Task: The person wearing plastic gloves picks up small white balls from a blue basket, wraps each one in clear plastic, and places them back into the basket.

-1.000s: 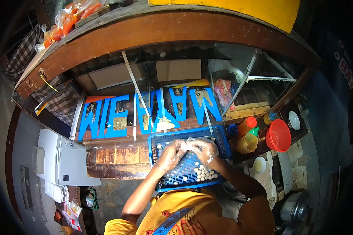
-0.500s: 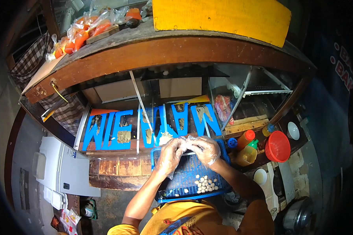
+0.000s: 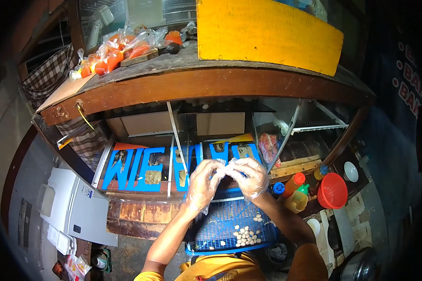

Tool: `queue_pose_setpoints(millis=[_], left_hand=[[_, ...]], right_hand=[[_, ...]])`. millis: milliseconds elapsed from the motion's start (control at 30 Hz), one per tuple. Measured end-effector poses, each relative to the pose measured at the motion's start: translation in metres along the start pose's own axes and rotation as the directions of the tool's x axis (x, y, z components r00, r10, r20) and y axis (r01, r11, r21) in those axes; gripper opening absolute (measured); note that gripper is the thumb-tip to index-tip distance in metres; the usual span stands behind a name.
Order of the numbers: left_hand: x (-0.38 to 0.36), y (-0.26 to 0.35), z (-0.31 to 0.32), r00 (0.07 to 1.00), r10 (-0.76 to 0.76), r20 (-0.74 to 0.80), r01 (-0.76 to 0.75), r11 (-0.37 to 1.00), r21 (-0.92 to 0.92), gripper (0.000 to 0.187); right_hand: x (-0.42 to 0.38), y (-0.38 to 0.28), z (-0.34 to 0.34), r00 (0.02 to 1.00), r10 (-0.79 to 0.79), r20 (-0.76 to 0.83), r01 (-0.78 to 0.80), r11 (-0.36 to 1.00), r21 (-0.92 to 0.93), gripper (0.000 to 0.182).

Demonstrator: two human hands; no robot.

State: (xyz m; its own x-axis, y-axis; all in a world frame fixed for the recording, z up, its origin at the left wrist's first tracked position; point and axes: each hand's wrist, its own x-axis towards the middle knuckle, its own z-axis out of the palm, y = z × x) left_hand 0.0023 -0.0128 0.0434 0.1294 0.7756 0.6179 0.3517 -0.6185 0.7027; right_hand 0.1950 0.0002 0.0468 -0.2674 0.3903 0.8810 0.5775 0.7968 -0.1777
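Observation:
My left hand (image 3: 203, 186) and my right hand (image 3: 249, 180), both in clear plastic gloves, meet above the far end of a blue mesh basket (image 3: 210, 225). The fingers of each hand are pinched together at the tips. Whatever lies between them is too small or too hidden to name. Inside the basket, small pale round balls (image 3: 247, 235) lie in a cluster at the right, with a few more by the right wrist and a couple of loose ones near the front rim.
A glass-fronted wooden stall (image 3: 211, 82) with blue lettering stands ahead. To the right are sauce bottles (image 3: 295, 185), a red bowl (image 3: 333, 190) and a white bowl (image 3: 350, 172). A white box (image 3: 86, 206) is at the left; bagged orange items (image 3: 112, 58) lie on top.
The view has tilted upward. My hands stay together with pinched fingertips, now farther from the basket's balls. A small group of balls near my right wrist has come into sight.

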Motion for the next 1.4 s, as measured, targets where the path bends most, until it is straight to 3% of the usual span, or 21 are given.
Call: queue_pose_setpoints(millis=[100, 233, 967, 1200, 1400], left_hand=[[0.011, 0.002, -0.003, 0.996, 0.063, -0.059, -0.064, 0.998, -0.021, 0.019], [0.025, 0.0, -0.005, 0.981, 0.149, -0.12, -0.15, 0.989, 0.001, 0.021], [0.098, -0.014, -0.016, 0.774, 0.541, -0.329, -0.499, 0.841, 0.209, 0.028], [0.122, -0.038, -0.013, 0.71, 0.62, -0.333, -0.573, 0.784, 0.237, 0.03], [0.136, -0.062, -0.007, 0.731, 0.583, -0.355, -0.529, 0.813, 0.245, 0.025]], right_hand=[[0.008, -0.002, 0.004, 0.985, 0.16, -0.057, -0.155, 0.984, 0.089, 0.016], [0.021, 0.002, 0.011, 0.976, 0.171, -0.132, -0.148, 0.974, 0.172, 0.015], [0.088, 0.032, 0.036, 0.959, -0.027, -0.283, 0.057, 0.993, 0.099, 0.013], [0.103, 0.045, 0.049, 0.943, -0.114, -0.313, 0.126, 0.992, 0.018, 0.015], [0.102, 0.073, 0.075, 0.935, -0.082, -0.346, 0.085, 0.996, -0.006, 0.015]])
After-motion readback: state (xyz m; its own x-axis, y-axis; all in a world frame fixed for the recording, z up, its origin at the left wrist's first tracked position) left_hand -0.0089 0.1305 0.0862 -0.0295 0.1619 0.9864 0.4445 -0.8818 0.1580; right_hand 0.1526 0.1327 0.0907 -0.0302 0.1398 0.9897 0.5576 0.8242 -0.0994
